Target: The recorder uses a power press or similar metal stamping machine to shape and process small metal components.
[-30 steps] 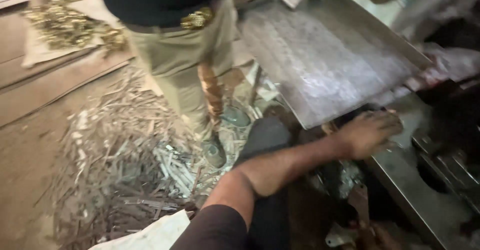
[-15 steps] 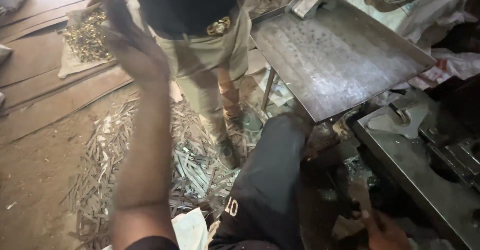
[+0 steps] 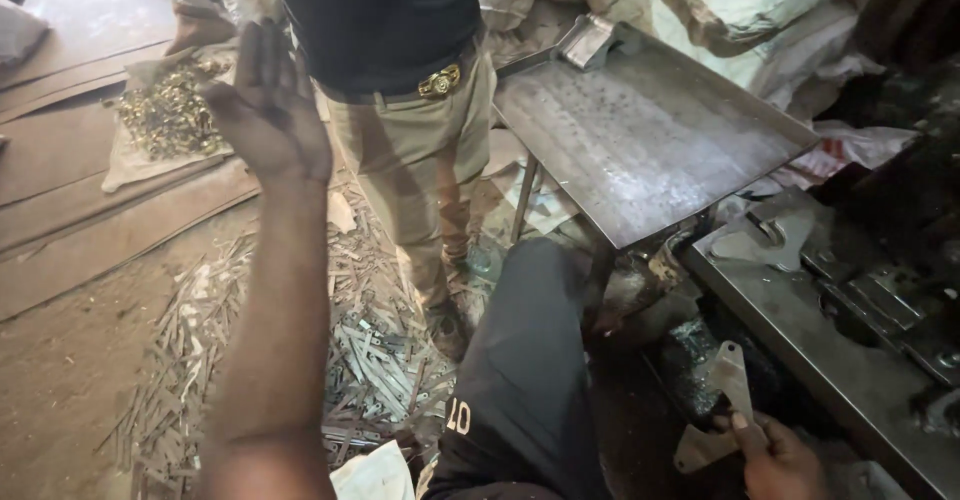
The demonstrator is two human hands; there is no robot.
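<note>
Metal piece held low, left hand raised

Metal piece [image 3: 718, 410], a flat grey cut-out with a bent tab, sits low at the right, beside the dark machine bed [image 3: 800, 330]. The right hand [image 3: 775, 460] holds it near its lower end, fingers clamped on the plate with the thumb pressed on top. The left hand [image 3: 265, 110] is lifted high on an outstretched arm, fingers apart and empty, in front of a second person [image 3: 400, 90] who stands close by in khaki trousers and a dark shirt.

Holding such a thin plate well probably calls for a firm pinch kept clear of the cut edges, with the piece held flat so the tab does not catch on the machine.

A slanted steel worktop [image 3: 650, 150] stands just beyond the knee, bare but for a small folded part at its far corner. Behind it lie bulky white sacks [image 3: 740, 10], crumpled and unmarked as far as can be seen. On the floor, a heap of grey metal strips [image 3: 370, 360] spreads around the standing person's feet, and a pile of brass-coloured bits [image 3: 165, 115] rests on a pale sheet, well apart to the left.
</note>
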